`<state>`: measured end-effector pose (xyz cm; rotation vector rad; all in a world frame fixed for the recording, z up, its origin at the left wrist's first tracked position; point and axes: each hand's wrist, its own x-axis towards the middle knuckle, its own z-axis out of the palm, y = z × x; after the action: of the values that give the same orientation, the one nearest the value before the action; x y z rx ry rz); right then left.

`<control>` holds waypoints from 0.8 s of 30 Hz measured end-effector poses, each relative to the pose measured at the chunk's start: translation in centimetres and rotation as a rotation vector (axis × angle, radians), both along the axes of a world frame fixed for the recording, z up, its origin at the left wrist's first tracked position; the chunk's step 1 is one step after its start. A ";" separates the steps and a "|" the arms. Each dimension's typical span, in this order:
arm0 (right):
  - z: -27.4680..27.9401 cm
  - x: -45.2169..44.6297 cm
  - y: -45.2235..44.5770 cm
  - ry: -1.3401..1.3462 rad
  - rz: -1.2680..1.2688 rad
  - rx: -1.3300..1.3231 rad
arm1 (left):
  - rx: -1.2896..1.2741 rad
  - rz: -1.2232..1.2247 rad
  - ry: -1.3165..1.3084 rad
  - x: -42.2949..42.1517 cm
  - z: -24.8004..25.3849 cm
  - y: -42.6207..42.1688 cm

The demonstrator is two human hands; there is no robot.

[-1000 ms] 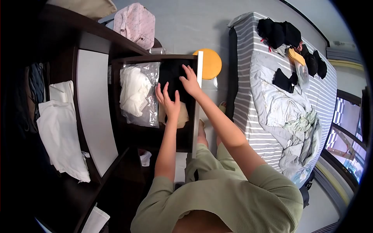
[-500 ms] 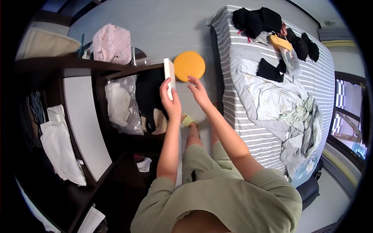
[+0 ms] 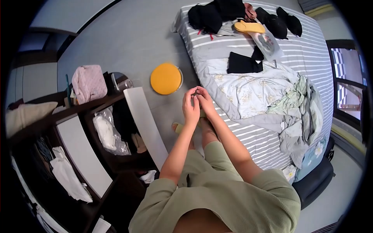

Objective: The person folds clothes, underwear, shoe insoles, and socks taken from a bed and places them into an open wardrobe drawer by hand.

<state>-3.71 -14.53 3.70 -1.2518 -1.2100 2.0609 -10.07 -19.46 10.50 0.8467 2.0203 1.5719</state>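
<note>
My left hand (image 3: 190,109) and my right hand (image 3: 205,102) are close together in front of me, over the gap between wardrobe and bed. Their fingertips meet or nearly meet, with the fingers loosely curved and the thumbs apart. I see nothing held in either hand. The white front panel (image 3: 145,126) of a wardrobe compartment stands to the left of my left hand, apart from it. Behind that panel lie a clear plastic bag with white cloth (image 3: 110,132) and some dark fabric. The grey-striped bed (image 3: 248,143) is to the right of my right hand.
A round yellow stool (image 3: 166,79) stands on the floor ahead. A pink bag (image 3: 89,84) rests beyond the wardrobe (image 3: 103,101). The bed carries a crumpled quilt (image 3: 248,91), black garments (image 3: 243,63), black bras (image 3: 276,26) and a yellow slipper-shaped item (image 3: 249,27).
My left hand has come away from the white panel and moved right to meet my right hand. The view has turned right, and more of the panel's face shows.
</note>
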 end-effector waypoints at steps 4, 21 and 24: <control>-0.4 3.9 3.5 -0.081 -0.077 -0.022 | -0.039 -0.118 -0.014 2.9 -1.8 3.3; -9.3 16.5 16.7 -0.344 -0.488 0.114 | -0.344 -0.502 0.085 8.2 -10.3 16.2; -10.9 17.5 19.3 -0.360 -0.558 0.167 | -0.296 -0.493 0.095 8.5 -13.8 17.9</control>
<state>13.84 4.81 -7.25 -1.6908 -0.9958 1.3491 -1.60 -1.52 -3.34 1.1996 1.8529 0.9530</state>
